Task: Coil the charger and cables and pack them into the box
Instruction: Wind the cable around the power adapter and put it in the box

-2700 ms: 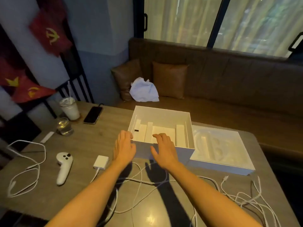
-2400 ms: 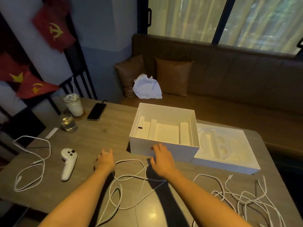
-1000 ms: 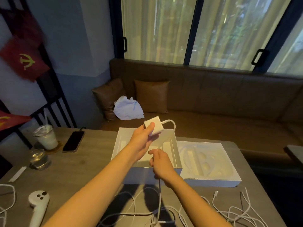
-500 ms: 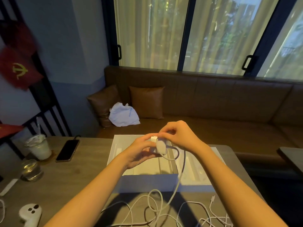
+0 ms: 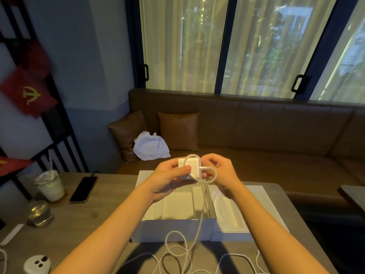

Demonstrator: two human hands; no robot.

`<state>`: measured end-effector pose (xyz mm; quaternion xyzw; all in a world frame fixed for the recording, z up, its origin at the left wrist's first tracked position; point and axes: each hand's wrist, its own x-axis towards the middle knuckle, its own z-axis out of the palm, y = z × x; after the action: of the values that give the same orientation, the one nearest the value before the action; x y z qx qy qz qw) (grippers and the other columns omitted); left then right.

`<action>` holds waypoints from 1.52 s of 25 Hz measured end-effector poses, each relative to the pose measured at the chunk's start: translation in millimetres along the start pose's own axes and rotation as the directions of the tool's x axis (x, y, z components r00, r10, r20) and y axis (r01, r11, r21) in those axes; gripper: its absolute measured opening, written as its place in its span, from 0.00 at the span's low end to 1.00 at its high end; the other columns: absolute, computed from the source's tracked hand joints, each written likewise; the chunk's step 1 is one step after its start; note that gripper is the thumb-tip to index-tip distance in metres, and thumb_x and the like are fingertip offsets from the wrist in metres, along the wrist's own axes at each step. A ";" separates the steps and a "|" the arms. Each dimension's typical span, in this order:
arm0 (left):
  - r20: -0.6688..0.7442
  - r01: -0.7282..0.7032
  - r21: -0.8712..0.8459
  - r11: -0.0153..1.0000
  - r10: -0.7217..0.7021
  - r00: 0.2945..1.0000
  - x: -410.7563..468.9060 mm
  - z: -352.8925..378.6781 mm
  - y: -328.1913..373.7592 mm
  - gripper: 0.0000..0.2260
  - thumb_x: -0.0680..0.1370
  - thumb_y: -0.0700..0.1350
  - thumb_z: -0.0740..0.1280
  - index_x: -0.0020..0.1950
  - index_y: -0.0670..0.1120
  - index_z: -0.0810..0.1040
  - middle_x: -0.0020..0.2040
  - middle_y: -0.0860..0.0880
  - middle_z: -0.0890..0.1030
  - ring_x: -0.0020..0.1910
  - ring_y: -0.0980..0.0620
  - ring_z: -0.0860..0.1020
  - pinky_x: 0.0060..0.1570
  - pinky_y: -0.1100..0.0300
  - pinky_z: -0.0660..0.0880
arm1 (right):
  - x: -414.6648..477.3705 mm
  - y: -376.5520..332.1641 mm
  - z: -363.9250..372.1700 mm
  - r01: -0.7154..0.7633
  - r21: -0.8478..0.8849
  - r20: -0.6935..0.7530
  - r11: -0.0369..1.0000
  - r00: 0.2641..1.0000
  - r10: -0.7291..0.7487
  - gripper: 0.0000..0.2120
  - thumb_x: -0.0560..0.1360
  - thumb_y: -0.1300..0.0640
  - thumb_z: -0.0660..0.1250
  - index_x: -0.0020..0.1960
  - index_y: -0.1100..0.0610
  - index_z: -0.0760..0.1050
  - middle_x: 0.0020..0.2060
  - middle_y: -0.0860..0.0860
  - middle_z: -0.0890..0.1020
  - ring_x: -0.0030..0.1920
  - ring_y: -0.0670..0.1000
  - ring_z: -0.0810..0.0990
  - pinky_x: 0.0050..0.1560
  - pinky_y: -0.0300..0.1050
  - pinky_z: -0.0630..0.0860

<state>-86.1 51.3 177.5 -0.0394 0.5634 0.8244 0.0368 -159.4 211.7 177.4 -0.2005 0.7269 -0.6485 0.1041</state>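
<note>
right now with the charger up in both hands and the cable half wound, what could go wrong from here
1. The cable hangs from the charger into a loose tangle on the table; winding on could pull up a knot.
2. The hanging length crosses the front wall of the open box and might drag or tip it.
3. The left hand pinches the charger while the right hand guides a loop; a slip could drop it into the box.

My left hand (image 5: 169, 176) and right hand (image 5: 221, 171) are bare; both forearms are uncovered, no sleeves showing.
</note>
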 end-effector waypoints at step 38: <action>-0.243 -0.150 0.145 0.978 0.182 0.953 13.1 -5.0 -4.4 0.16 0.73 0.36 0.70 0.60 0.40 0.75 0.58 0.41 0.80 0.56 0.43 0.80 0.50 0.52 0.81 | -13.2 18.1 33.2 -0.219 0.083 0.041 0.972 0.976 0.216 0.09 0.80 0.61 0.59 0.50 0.59 0.78 0.31 0.54 0.75 0.26 0.47 0.71 0.25 0.39 0.71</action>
<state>-98.5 48.5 170.3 -0.0952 0.6150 0.7760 -0.1031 -136.7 188.9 153.6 -0.1253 0.7139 -0.6608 0.1947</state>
